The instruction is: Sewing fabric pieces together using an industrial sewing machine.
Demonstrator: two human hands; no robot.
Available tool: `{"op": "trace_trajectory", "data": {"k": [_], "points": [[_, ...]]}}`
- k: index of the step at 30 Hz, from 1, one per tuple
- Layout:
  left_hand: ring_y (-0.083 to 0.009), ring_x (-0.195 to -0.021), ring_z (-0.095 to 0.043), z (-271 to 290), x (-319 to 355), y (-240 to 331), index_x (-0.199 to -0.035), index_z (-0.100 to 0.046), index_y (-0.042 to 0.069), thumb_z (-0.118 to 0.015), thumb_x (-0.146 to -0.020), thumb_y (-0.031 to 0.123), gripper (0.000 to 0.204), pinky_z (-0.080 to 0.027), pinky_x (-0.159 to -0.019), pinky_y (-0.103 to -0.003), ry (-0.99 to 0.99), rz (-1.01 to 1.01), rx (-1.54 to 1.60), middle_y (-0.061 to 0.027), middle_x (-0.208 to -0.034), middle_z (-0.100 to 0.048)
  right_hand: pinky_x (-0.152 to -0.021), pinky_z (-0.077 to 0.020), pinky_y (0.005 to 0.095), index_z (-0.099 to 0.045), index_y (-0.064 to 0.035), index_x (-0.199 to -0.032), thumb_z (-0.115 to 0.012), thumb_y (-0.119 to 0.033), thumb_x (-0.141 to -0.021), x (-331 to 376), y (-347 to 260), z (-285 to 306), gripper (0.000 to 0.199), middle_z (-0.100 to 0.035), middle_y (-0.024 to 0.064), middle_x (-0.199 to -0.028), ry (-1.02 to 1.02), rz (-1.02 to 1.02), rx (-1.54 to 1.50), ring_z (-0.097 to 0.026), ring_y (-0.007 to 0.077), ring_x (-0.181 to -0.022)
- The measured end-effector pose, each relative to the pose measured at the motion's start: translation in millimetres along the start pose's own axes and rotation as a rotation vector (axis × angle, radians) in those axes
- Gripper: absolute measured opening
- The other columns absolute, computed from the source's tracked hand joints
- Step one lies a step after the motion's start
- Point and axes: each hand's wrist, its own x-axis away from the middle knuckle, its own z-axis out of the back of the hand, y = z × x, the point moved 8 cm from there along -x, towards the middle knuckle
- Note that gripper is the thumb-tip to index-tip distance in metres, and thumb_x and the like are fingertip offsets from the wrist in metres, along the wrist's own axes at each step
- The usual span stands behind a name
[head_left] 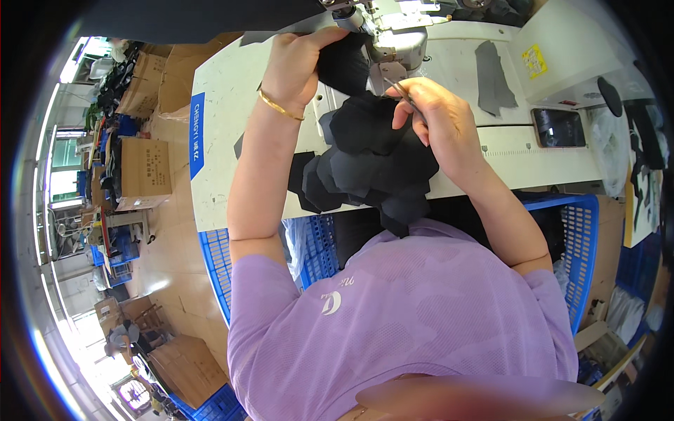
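My left hand [298, 59] is at the sewing machine [401, 48], its fingers closed on a black fabric piece [344, 67] that lies beside the presser foot. Some of those fingertips are hidden by the cloth and the machine. In my right hand [442, 116] is a pair of slim dark tweezers [401, 91], their tips pointing toward the needle area. Below both hands, a pile of black fabric pieces [379, 158] overlaps on the white table [225, 119] and hangs over its front edge.
A dark grey cut piece [495, 81] and a phone [558, 128] lie on the table's right side. Blue plastic baskets [584, 231] stand below the front edge. Cardboard boxes [146, 167] are on the floor at the left. A large dark sheet [182, 19] spreads across the far left.
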Motion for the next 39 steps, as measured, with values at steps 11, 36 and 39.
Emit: {"op": "trace_trajectory", "data": {"k": [11,36,39], "points": [[-0.014,-0.08,-0.063,2,103,19,-0.097,-0.068,-0.006,-0.074,-0.084,0.012,0.023,-0.049,-0.074,-0.026,0.349,-0.335,-0.56,-0.0077,-0.091,-0.069,-0.048,-0.0448,0.0316,-0.057,-0.0097,-0.086,-0.07,-0.031,-0.083,19,-38,-26,0.025,-0.05,0.0014,-0.068,0.226,0.544,1.066,-0.058,0.0185,-0.058],[-0.024,-0.101,-0.059,215,103,-15,-0.112,-0.058,-0.005,-0.082,-0.073,0.02,0.052,-0.047,-0.088,-0.037,0.885,-0.21,-1.284,-0.0163,-0.105,-0.065,-0.053,-0.0448,0.0319,-0.058,-0.0029,-0.082,-0.072,-0.021,-0.083,31,28,22,0.023,-0.058,0.0071,-0.07,0.095,0.171,0.799,-0.057,0.022,-0.056],[-0.0197,-0.088,-0.062,121,104,-21,-0.107,-0.062,0.001,-0.076,-0.079,0.016,0.035,-0.051,-0.08,-0.03,0.468,-0.414,-1.064,-0.0077,-0.103,-0.064,-0.049,-0.0419,0.0307,-0.048,-0.0042,-0.074,-0.075,-0.009,-0.076,41,24,-5,0.028,-0.049,0.0079,-0.067,-0.063,0.349,0.644,-0.054,0.0209,-0.054]]}}
